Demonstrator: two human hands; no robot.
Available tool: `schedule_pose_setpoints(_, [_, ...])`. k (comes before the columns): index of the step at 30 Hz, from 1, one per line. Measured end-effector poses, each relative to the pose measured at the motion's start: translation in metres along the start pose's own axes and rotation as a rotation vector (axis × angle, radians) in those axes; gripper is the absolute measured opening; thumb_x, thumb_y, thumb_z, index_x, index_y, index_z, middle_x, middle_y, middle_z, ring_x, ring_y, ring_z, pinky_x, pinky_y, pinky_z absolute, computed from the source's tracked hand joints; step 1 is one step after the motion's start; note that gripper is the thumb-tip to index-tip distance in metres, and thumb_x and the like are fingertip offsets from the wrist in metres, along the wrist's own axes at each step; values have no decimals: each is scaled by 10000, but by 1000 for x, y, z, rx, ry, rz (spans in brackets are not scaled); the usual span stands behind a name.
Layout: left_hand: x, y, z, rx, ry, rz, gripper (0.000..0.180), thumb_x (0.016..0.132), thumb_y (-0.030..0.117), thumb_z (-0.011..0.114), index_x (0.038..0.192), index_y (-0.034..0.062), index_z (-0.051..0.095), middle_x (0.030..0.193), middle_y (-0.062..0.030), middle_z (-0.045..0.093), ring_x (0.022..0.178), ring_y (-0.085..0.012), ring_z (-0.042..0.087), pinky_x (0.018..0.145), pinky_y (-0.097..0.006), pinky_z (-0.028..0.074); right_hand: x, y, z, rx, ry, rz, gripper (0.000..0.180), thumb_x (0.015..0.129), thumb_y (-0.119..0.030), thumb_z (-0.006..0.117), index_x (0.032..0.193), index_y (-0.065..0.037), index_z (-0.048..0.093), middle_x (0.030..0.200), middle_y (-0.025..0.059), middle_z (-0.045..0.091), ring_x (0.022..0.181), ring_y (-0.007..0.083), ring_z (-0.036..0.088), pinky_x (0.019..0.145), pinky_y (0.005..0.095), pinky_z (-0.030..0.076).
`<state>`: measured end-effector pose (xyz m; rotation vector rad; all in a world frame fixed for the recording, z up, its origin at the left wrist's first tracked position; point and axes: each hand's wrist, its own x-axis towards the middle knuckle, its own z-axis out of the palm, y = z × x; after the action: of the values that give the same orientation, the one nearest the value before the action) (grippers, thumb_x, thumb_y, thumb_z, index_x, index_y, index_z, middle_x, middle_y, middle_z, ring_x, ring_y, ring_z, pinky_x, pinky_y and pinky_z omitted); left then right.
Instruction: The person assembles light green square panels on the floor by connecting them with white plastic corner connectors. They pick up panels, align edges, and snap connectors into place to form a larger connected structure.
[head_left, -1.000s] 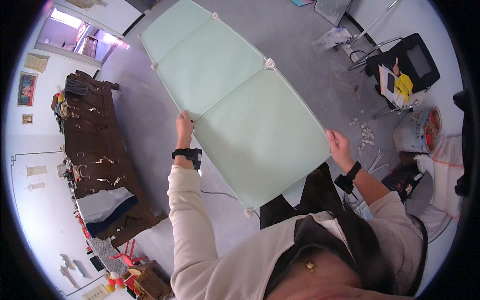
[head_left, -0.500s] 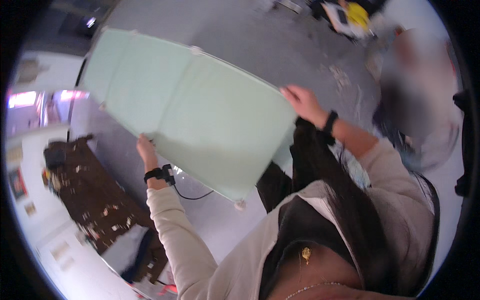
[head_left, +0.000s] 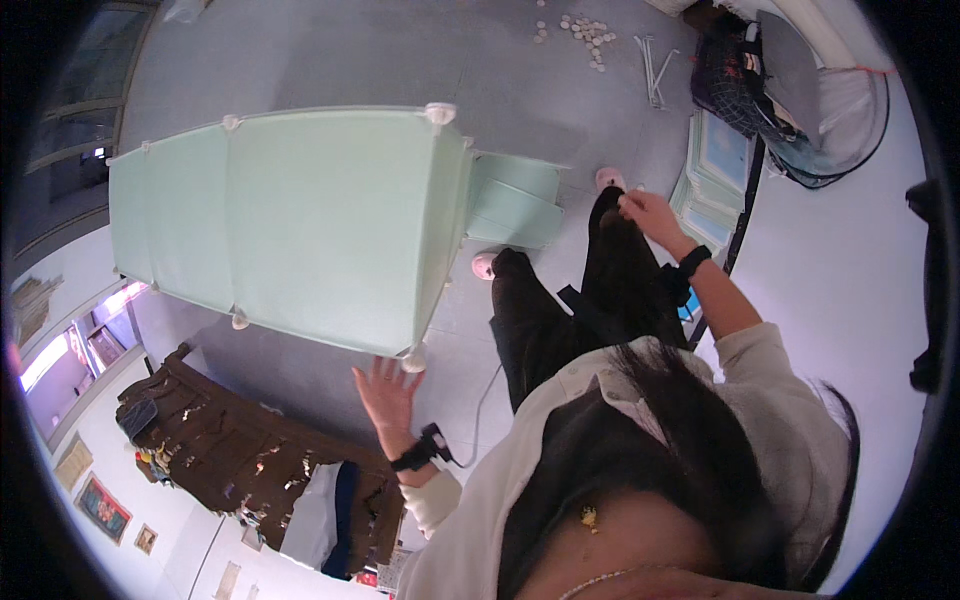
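Furthest left, at about nine o'clock, stands the pale mint-green panel cabinet of smooth matte plastic sheets (head_left: 300, 220), its flat rectangular panels clipped together at the corners by small round white plastic connectors (head_left: 440, 113). Its long axis runs from nine o'clock towards three, and it rests on the grey floor (head_left: 330, 50), well apart from my shoes.

Below its near corner, at roughly seven o'clock, is my left hand (head_left: 385, 392), palm open and fingers (head_left: 368, 378) spread wide, holding nothing. The fingertips sit just beside the lower corner connector (head_left: 414, 357); I cannot tell whether they touch it. The cabinet lies up and to the left of these fingers, towards eleven o'clock, and this hand is clearly the nearer of the two. A black band (head_left: 417, 450) wraps that wrist.

Towards the centre, two loose mint panels (head_left: 515, 200) lie flat on the floor beside the cabinet's right edge.

At about two o'clock my right hand (head_left: 645, 210) is well apart from the cabinet, fingers curled narrow; whether they pinch anything I cannot tell. Beyond it, at one o'clock, a stack of framed panels (head_left: 715, 170) leans, with small pale round pieces (head_left: 585, 30) scattered at twelve.
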<state>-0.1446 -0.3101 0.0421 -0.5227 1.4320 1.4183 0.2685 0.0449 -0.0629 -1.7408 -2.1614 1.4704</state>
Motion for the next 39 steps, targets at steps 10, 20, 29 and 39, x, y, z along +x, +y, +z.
schedule_pose_setpoints(10, [5, -63, 131, -132, 196, 205, 665, 930, 557, 353, 1336, 32, 403, 1277, -202, 510, 1243, -351, 465, 1046, -423, 360, 55, 158, -113, -97, -143, -6, 302, 905, -295, 544, 975, -16, 636, 893, 204, 655, 840, 370, 630, 736, 421, 488])
schedule_pose_setpoints(20, [50, -70, 291, -42, 30, 237, 545, 943, 428, 374, 1295, 14, 410, 1302, -248, 480, 1226, -391, 478, 1046, -445, 377, 95, 248, -197, -32, -56, -38, 295, 893, -290, 546, 921, -8, 629, 793, 197, 636, 773, 385, 611, 678, 437, 474])
schedule_pose_setpoints(29, [63, -105, 332, -109, 17, 327, 726, 928, 615, 326, 1410, 73, 300, 1357, -232, 444, 1288, -338, 420, 1047, -444, 359, 76, 236, -191, -154, -107, -63, 304, 895, -305, 540, 915, -16, 634, 830, 184, 643, 811, 379, 613, 701, 441, 476])
schedule_pose_setpoints(39, [93, -263, 291, 650, -268, -112, 399, 968, 294, 480, 1241, 7, 526, 1168, -127, 611, 1069, -216, 587, 929, -333, 441, 36, 316, -287, -222, 139, 44, 253, 907, -201, 557, 1047, -3, 632, 970, 157, 673, 870, 329, 641, 776, 382, 497])
